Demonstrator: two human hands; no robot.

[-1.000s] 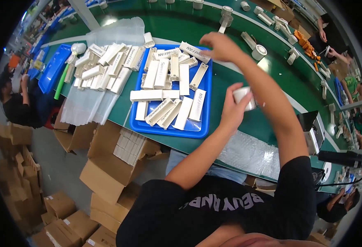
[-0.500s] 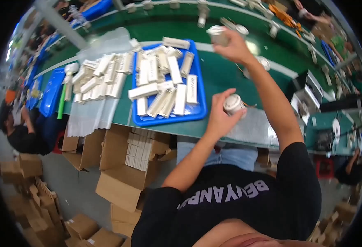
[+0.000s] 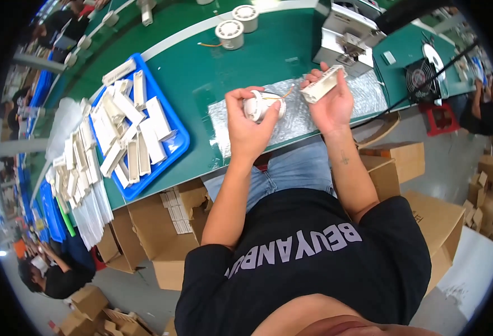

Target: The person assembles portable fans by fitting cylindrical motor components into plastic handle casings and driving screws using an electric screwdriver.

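Note:
My left hand (image 3: 245, 131) is closed round a white, drum-shaped plastic part (image 3: 267, 105), which has an orange wire trailing from it. My right hand (image 3: 335, 109) lies palm up just to its right, thumb and fingers gripping a white, hollow, oblong plastic handle piece (image 3: 322, 85). The two parts are apart, both held above a silvery crinkled sheet (image 3: 219, 130) at the near edge of the green table (image 3: 201, 73). Beyond my left hand stand two more white round parts with slotted tops, a nearer one (image 3: 229, 36) and a farther one (image 3: 245, 18).
To the left, a blue tray (image 3: 182, 144) holds many oblong white pieces; more lie piled on plastic film (image 3: 92, 221) beside it. A metal bench machine (image 3: 344, 45) stands at the back right, near a black fan (image 3: 423, 79). Open cardboard boxes (image 3: 170, 255) sit below the table.
My right hand has come back from the far side, where it held a white round part, and now grips an oblong handle piece. My left hand still holds a round part. The view has turned right.

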